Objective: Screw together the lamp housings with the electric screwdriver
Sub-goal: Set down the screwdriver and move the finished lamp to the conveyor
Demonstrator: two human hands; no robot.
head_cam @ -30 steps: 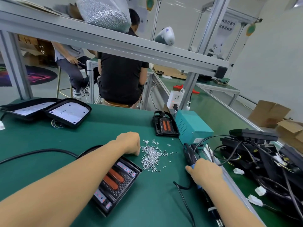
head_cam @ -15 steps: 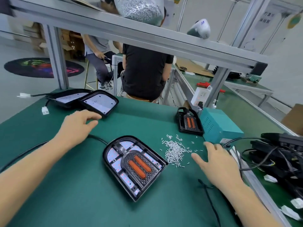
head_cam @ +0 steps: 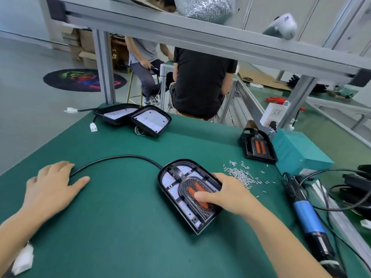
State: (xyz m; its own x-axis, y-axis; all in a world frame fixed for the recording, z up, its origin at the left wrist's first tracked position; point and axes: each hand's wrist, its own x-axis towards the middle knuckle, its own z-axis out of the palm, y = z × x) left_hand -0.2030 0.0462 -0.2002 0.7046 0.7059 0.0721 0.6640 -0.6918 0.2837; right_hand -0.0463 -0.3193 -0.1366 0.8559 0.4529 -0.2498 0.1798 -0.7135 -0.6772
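Head view: the lamp housing (head_cam: 186,189), a black arch-shaped shell with a white LED board and two orange strips inside, lies flat on the green table (head_cam: 124,227) and serves as the landmark here. The right hand (head_cam: 226,194) takes it from its right edge: the thumb lies across the orange strips while the other fingers curl round the outer rim, so this grip is closed on the housing. The left hand (head_cam: 53,188) rests well to the left of the housing, palm down on the table with fingers spread and relaxed, an open grip with nothing in it; its fingertips touch the black cable (head_cam: 120,158) that arcs from there to the housing's rounded far end. Just right of the housing, beyond the right hand, lies a loose pile of small silver screws (head_cam: 242,174). Further right, well apart from the housing, the electric screwdriver (head_cam: 307,213), with a blue body and black ends, lies on the table untouched. Behind and to the right of the housing a second, smaller black housing (head_cam: 258,145) leans beside a teal box (head_cam: 299,151). Far behind and to the left, at the table's far edge, sit two black shells with white boards (head_cam: 138,118), overlapping each other.
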